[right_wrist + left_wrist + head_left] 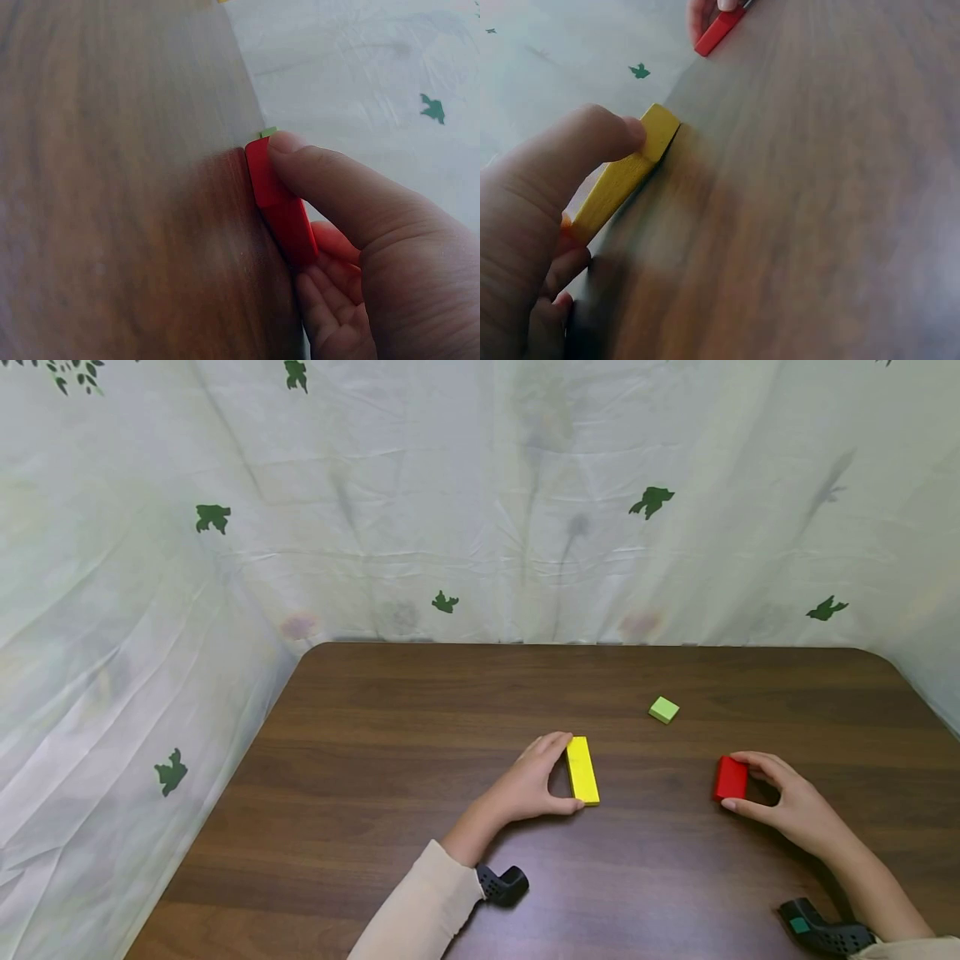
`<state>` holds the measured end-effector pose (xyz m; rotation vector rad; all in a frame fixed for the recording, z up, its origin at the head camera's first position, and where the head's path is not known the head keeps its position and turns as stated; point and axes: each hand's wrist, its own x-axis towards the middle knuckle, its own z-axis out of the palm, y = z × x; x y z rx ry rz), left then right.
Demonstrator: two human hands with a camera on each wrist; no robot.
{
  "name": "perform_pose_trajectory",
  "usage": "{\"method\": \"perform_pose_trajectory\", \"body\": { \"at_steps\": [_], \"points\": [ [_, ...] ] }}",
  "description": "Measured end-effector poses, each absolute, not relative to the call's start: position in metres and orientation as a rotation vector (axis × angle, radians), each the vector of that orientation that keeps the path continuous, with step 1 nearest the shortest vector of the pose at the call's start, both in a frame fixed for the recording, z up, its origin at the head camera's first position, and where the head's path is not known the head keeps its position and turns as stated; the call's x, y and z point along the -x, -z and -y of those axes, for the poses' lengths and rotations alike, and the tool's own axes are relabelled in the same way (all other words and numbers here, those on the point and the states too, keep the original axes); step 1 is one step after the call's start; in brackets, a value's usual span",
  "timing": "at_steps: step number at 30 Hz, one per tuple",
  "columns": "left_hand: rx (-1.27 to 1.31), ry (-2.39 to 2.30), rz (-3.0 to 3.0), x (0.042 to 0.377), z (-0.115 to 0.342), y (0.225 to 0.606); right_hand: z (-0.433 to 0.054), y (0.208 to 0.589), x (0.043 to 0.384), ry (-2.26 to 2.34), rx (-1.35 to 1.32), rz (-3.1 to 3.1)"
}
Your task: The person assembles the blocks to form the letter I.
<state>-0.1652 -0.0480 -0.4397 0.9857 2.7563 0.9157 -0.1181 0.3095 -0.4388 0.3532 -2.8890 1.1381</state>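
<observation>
A long yellow block (582, 771) lies on the brown table, and my left hand (534, 782) pinches it by its two ends, thumb at the near end and fingers at the far one. In the left wrist view the thumb presses the near face of the yellow block (622, 184). Further right, my right hand (795, 802) grips a shorter red block (730, 778) between thumb and fingers; the right wrist view has the red block (277, 199) low against the tabletop. A small light green block (663, 709) sits behind and between the hands, touched by neither.
The wooden table (360, 793) has rounded far corners. A pale cloth (480, 510) with green leaf shapes hangs behind it and along the left side. Each wrist wears a black camera mount, such as the left one (504, 885).
</observation>
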Motion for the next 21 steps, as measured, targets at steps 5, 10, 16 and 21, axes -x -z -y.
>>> {"method": "perform_pose_trajectory", "body": {
  "at_steps": [5,10,16,21],
  "points": [
    [-0.997,-0.903,-2.725,0.1664,0.0499,0.4387,-0.3091,0.4389,0.1178,-1.139,-0.359,2.883],
    [-1.011,-0.876,-2.703,0.1679,0.0512,0.4398,-0.3094,0.4389,0.1179,-1.138,-0.358,2.888],
    [-0.997,-0.857,-2.679,0.1687,0.0529,0.4413,-0.3094,0.4392,0.1182,-1.146,-0.363,2.884],
    [-1.006,-0.850,-2.670,0.1694,0.0536,0.4420,-0.3099,0.4395,0.1180,-1.157,-0.367,2.885]
  ]
}}
